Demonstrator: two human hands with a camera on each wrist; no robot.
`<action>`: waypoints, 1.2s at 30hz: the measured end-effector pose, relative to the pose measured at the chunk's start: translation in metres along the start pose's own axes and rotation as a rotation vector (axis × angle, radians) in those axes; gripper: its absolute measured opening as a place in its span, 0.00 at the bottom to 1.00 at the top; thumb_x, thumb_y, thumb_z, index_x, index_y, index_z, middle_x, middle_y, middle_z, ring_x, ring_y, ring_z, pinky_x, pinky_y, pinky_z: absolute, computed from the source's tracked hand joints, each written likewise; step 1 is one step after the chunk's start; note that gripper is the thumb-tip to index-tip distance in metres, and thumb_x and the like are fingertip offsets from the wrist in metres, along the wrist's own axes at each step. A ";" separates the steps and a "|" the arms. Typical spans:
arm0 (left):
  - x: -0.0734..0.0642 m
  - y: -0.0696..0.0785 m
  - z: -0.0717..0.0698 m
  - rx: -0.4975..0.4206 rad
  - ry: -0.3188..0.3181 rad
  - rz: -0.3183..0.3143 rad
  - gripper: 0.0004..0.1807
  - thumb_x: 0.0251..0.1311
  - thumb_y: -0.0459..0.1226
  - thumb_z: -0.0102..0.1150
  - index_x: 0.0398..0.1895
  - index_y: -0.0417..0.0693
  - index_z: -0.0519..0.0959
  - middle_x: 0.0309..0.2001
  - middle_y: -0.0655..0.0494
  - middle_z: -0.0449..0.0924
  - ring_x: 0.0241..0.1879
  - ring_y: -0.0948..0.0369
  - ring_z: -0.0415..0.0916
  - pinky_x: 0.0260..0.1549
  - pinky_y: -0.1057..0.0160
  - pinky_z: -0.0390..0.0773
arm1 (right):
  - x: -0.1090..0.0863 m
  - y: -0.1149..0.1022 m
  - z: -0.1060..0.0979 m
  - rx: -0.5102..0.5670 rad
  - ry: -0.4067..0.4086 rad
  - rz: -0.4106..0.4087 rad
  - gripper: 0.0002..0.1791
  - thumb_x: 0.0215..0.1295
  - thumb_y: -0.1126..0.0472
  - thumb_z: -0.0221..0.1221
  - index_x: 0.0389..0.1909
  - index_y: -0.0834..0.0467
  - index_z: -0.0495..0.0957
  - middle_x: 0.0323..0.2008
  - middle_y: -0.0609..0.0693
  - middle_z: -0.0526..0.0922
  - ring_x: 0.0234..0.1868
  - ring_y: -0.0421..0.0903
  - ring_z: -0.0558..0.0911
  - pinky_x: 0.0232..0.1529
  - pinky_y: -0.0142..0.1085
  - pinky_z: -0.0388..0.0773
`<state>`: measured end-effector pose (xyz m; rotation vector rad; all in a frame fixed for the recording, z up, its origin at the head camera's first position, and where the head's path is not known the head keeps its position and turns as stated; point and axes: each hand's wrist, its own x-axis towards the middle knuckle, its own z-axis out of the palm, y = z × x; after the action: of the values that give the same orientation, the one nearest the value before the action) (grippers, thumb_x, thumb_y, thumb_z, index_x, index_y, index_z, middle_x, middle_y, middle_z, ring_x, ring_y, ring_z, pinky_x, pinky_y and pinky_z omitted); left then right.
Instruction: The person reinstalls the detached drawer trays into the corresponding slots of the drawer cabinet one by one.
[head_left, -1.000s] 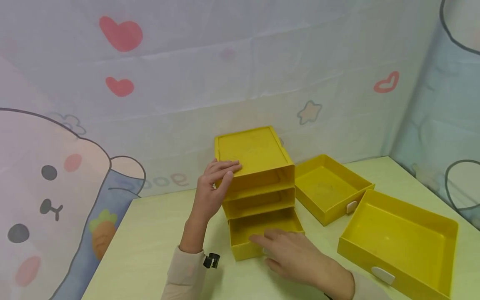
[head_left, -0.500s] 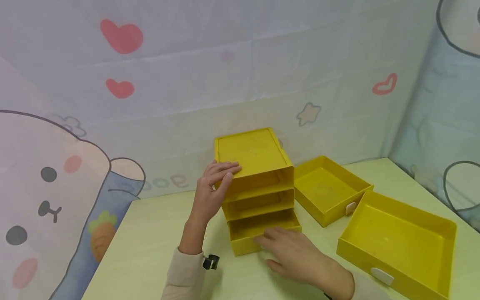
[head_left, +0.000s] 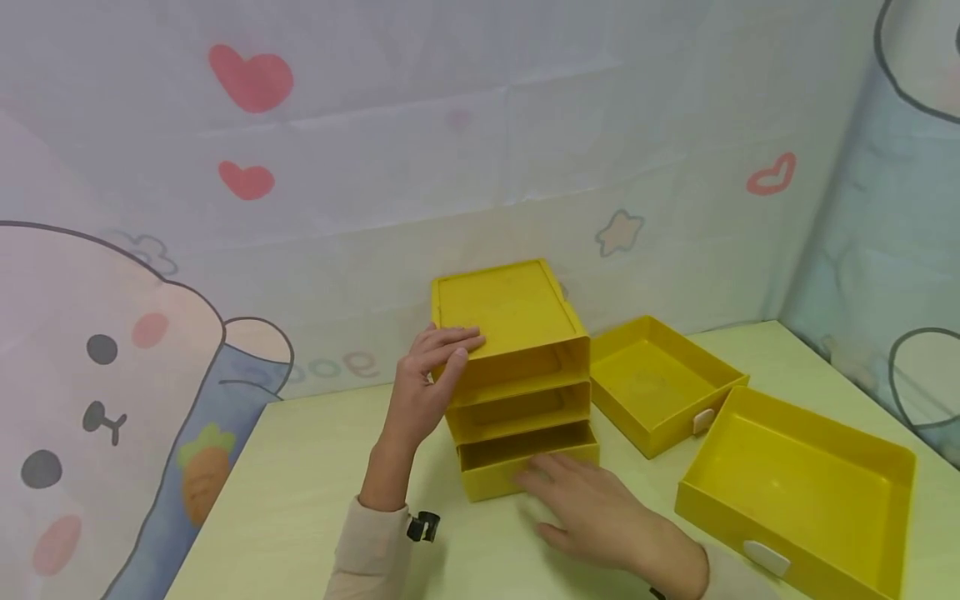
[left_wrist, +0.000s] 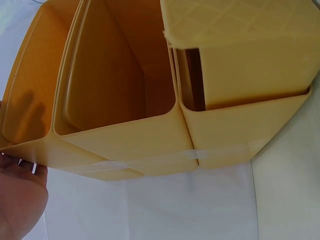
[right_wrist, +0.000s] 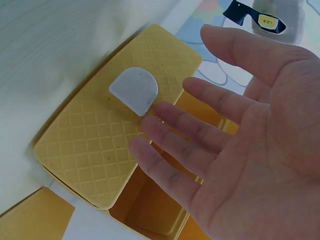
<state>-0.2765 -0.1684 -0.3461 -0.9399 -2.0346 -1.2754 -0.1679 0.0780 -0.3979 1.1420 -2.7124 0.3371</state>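
Two-handed: resting the relaxed left hand (head_left: 417,393) atop the yellow cabinet (head_left: 510,304), touching its slightly jutting bottom drawer (head_left: 489,481) with the straight-fingered right hand (head_left: 592,508).

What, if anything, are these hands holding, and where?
Nothing appears gripped. The left hand rests on a top corner of the yellow cabinet; the right hand seems to touch the bottom drawer front.

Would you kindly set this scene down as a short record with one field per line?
Yellow plastic cabinet: upright, three levels, drawers missing from upper two
Yellow rectangular drawer: in bottom level, sticking partly out, white tab handle on front
Left hand: fingers resting on cabinet top, near front left corner
Right hand: fingertips at that drawer's front, beside the handle
Two loose yellow drawers: on the pale table, right of the cabinet
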 end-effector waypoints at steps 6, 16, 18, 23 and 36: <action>0.001 0.002 -0.001 0.012 -0.004 0.005 0.14 0.77 0.31 0.56 0.56 0.45 0.89 0.60 0.50 0.86 0.65 0.51 0.76 0.83 0.47 0.49 | 0.000 0.002 0.001 0.058 -0.048 0.013 0.34 0.66 0.53 0.72 0.72 0.53 0.75 0.69 0.55 0.76 0.69 0.57 0.77 0.63 0.56 0.81; 0.001 0.003 -0.001 0.009 -0.004 0.007 0.14 0.77 0.31 0.57 0.56 0.44 0.89 0.60 0.48 0.86 0.64 0.50 0.76 0.83 0.46 0.49 | 0.003 0.010 0.003 0.194 -0.167 0.079 0.40 0.70 0.52 0.70 0.79 0.54 0.67 0.81 0.59 0.62 0.81 0.61 0.62 0.74 0.64 0.68; 0.001 0.003 -0.001 0.008 -0.003 0.005 0.14 0.77 0.31 0.57 0.56 0.44 0.89 0.60 0.48 0.86 0.64 0.50 0.76 0.83 0.46 0.49 | 0.004 0.012 0.005 0.216 -0.180 0.092 0.40 0.71 0.52 0.69 0.80 0.54 0.66 0.82 0.58 0.60 0.82 0.61 0.60 0.74 0.64 0.66; 0.001 0.002 0.000 0.013 -0.003 0.009 0.15 0.77 0.31 0.57 0.57 0.45 0.89 0.61 0.49 0.86 0.65 0.51 0.75 0.83 0.46 0.49 | 0.005 0.017 0.010 0.246 -0.186 0.098 0.41 0.71 0.52 0.69 0.81 0.56 0.65 0.84 0.57 0.56 0.82 0.61 0.59 0.73 0.66 0.66; 0.002 0.002 -0.003 0.068 -0.012 0.012 0.15 0.78 0.34 0.56 0.58 0.45 0.88 0.62 0.49 0.86 0.70 0.51 0.73 0.82 0.46 0.54 | 0.006 0.018 0.012 0.314 -0.160 0.116 0.44 0.72 0.51 0.68 0.83 0.57 0.60 0.84 0.56 0.56 0.83 0.65 0.54 0.74 0.72 0.59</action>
<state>-0.2758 -0.1696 -0.3429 -0.9298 -2.0649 -1.1890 -0.1856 0.0830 -0.4102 1.1303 -2.9482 0.7424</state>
